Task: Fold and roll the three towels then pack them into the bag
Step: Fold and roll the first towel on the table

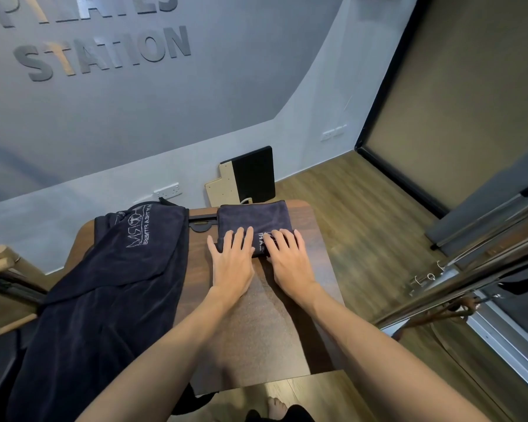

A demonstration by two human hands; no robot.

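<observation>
A dark navy towel (253,219), folded narrow and partly rolled, lies at the far end of the wooden table (314,248). My left hand (233,258) and my right hand (288,260) press side by side on the rolled near end, fingers spread over it. White lettering shows between the hands. More dark navy towel cloth with a white logo (110,293) lies loosely spread over the table's left side and hangs off its near edge. How many towels that heap holds I cannot tell. No bag is clearly visible.
A black and beige board (247,178) leans on the grey wall behind the table. Wooden bars (0,266) stand at the left. Metal rails and straps (457,284) run along the right over the wood floor. My bare foot (276,406) shows below.
</observation>
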